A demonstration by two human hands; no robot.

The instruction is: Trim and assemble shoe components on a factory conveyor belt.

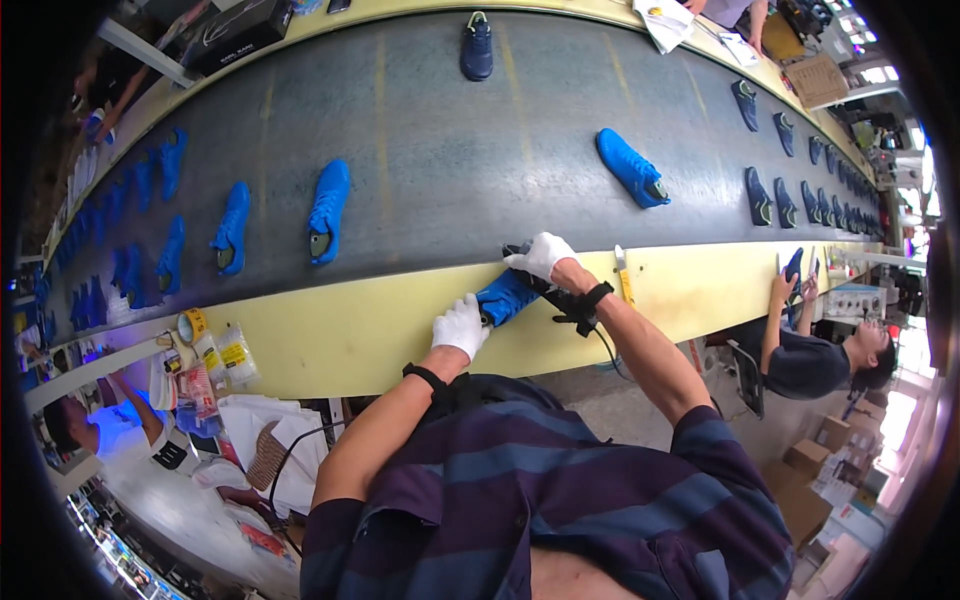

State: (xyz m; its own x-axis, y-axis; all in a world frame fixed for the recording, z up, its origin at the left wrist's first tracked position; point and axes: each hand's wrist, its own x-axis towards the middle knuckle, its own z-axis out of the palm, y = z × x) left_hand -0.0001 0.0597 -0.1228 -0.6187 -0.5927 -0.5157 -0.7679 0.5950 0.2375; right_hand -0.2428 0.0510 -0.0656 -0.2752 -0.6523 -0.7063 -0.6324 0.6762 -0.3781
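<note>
A bright blue sneaker [508,297] lies at the belt-side edge of the pale yellow bench, its heel toward my left hand. My left hand [460,327], in a white glove, has its fingers closed on the heel end. Also white-gloved, my right hand [540,257] is bent over the far end of the sneaker. Its fingers close round a dark thing [515,249] whose kind I cannot make out. Black straps circle both wrists, and a black device [578,318] with a cable hangs by the right one.
Beyond the bench [390,330] runs a dark conveyor belt [440,190] carrying blue sneakers [328,210] and navy sneakers [478,47]. A yellow-handled knife [624,275] lies right of my hand; tape [192,325] and plastic bags [237,355] sit left. A co-worker [815,355] handles a shoe at right.
</note>
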